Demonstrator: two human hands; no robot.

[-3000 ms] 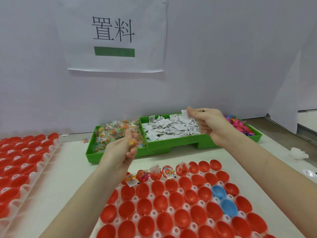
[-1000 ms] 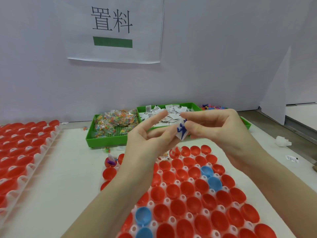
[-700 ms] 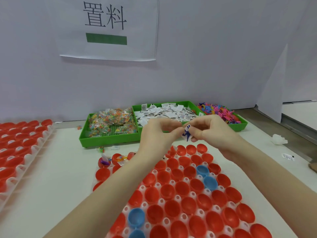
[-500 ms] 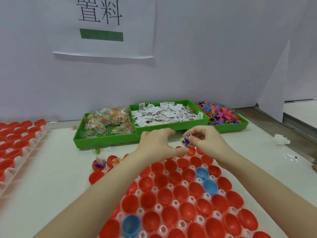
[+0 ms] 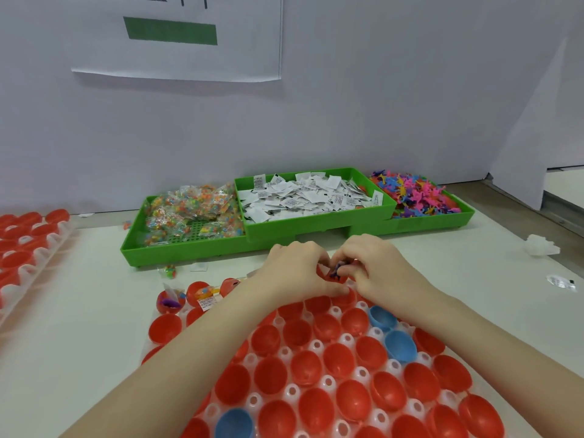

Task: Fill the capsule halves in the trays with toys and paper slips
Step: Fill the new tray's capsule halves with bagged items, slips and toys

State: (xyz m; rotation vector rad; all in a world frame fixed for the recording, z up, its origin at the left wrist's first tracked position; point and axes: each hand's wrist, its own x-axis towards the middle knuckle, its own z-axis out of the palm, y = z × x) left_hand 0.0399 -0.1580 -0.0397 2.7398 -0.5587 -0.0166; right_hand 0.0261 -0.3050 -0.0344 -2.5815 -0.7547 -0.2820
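Note:
A white tray (image 5: 316, 345) of red capsule halves (image 5: 305, 363), with a few blue ones (image 5: 399, 346), lies in front of me. My right hand (image 5: 376, 267) pinches a small blue toy (image 5: 336, 272) over a red half in the far row. My left hand (image 5: 294, 273) curls round that same half, thumb along its near rim. Filled halves (image 5: 170, 301) sit at the far left of the row. The slip seen earlier is hidden by my fingers.
Three green bins stand at the back: bagged bead toys (image 5: 189, 213), paper slips (image 5: 303, 197), coloured figures (image 5: 417, 197). A second capsule tray (image 5: 28, 245) lies at the left. A loose bag (image 5: 169, 270), a crumpled wrapper (image 5: 542, 245) and a small packet (image 5: 561, 281) lie on the table.
Both hands came together holding a slip and the blue toy, then dropped from chest height down onto the far row of the tray.

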